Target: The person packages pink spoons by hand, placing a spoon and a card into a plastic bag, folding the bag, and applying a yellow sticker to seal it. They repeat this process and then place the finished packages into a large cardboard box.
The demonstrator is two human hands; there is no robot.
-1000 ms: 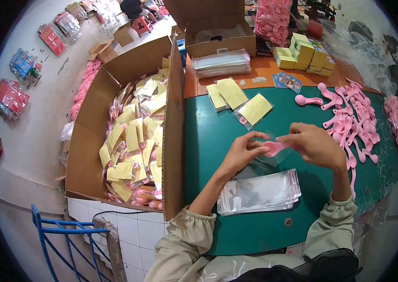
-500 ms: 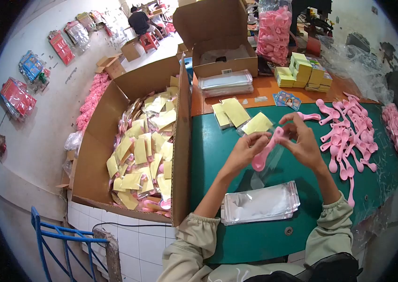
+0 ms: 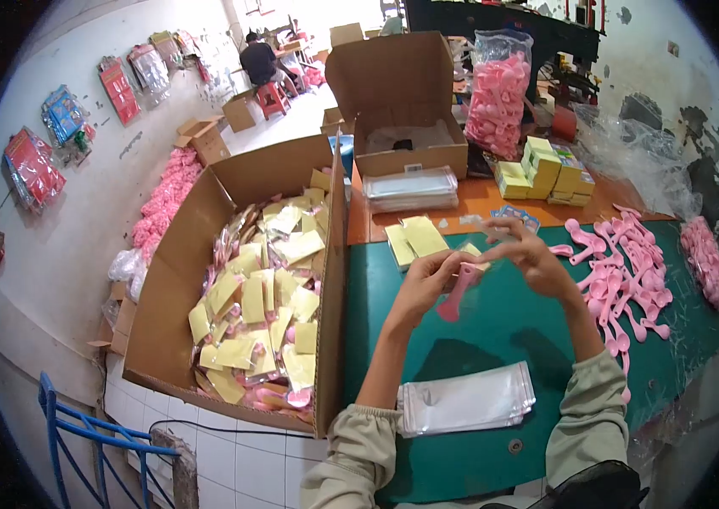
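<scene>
My left hand and my right hand are raised together above the green table. Between them hangs a pink plastic spoon, bowl end down, inside a clear plastic sleeve. Both hands pinch the top of that sleeve. A stack of empty clear sleeves lies near the table's front edge, below my hands. A heap of loose pink spoons lies to the right of my right hand. Yellow cards lie just behind my hands.
A large cardboard box at the left holds several packed spoons with yellow cards. Behind stand an open box, a stack of sleeves, yellow card blocks and a bag of pink spoons. A person sits far off.
My hands have risen and moved away from me with the spoon. The spoon turned from lying flat between my fingers to hanging bowl down in the sleeve.
</scene>
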